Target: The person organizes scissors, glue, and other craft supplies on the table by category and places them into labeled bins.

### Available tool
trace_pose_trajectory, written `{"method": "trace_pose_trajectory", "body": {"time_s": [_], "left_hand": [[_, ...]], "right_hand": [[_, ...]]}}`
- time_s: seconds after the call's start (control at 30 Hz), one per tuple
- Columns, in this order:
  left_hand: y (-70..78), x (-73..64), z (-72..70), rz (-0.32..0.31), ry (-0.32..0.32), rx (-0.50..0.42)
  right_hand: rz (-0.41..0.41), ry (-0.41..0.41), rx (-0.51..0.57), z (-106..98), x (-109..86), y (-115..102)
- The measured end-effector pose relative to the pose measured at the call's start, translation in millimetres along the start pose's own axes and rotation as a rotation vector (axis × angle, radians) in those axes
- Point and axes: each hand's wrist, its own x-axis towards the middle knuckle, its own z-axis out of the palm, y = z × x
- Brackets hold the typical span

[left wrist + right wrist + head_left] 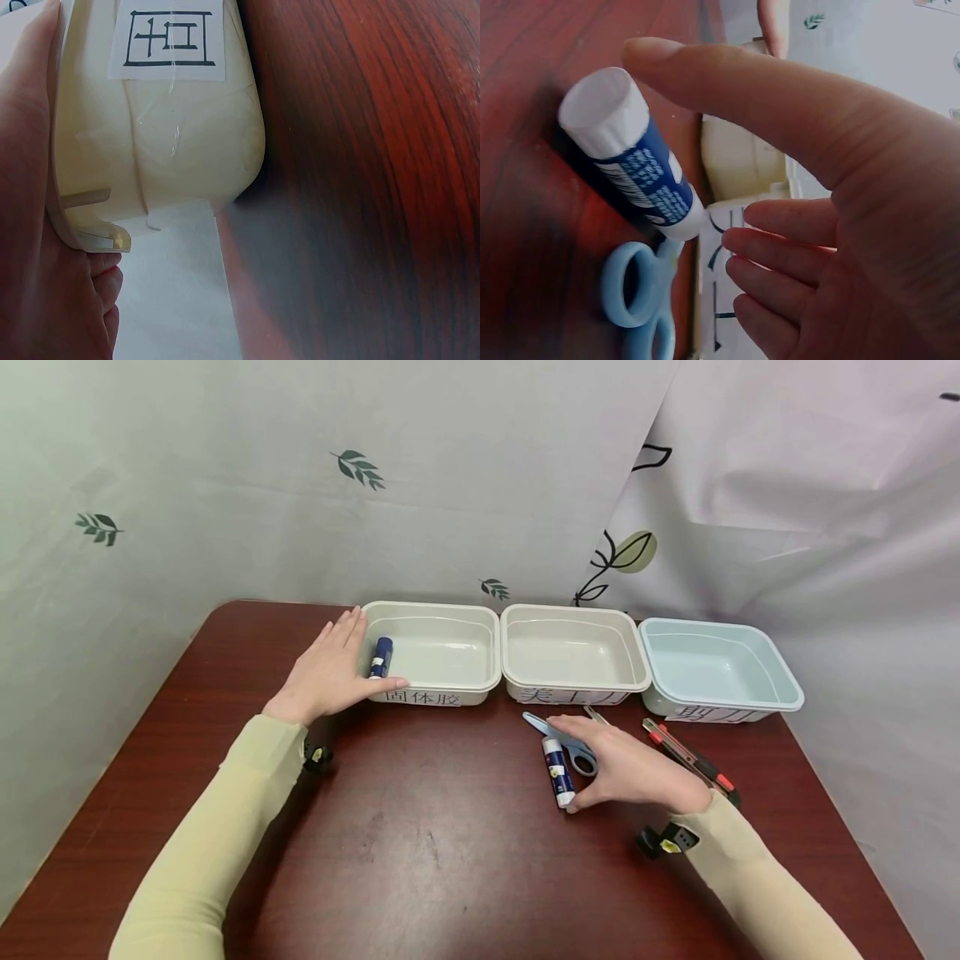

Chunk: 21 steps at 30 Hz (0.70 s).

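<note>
The middle bin point(577, 685) stands at the far side of the table point(390, 810). On its near side lies a glue stick point(558, 774) with white ends and a blue label. The right hand point(633, 764) is poised around this stick, thumb well apart from the fingers; whether the thumb touches it cannot be told. Scissors point(657, 296) lie beside the stick, between it and the middle bin, partly hidden by that hand. A red-and-black cutter point(686, 753) lies to the near right of the middle bin.

Just left of the middle bin is the left bin point(442, 664), where a second glue stick point(382, 657) leans at the left end. The left hand point(322, 672) rests on this bin's near-left corner, fingers stretched along the left rim and thumb along the near rim. Right of the middle bin sits the blue bin point(720, 672). A leaf-patterned curtain point(225, 460) hangs behind the middle bin.
</note>
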Motion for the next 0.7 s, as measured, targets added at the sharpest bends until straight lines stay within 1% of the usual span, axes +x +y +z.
{"method": "trace_pose_trajectory", "body": {"time_s": [0.4, 0.7], "left_hand": [[0.4, -0.2, 0.3, -0.005, -0.005, -0.012], [0.6, -1.1, -0.3, -0.004, 0.006, -0.018]], "right_hand": [[-0.011, -0.010, -0.014, 9.4, -2.4, 4.2], [-0.023, 0.004, -0.011, 11.3, -1.2, 5.2]]}}
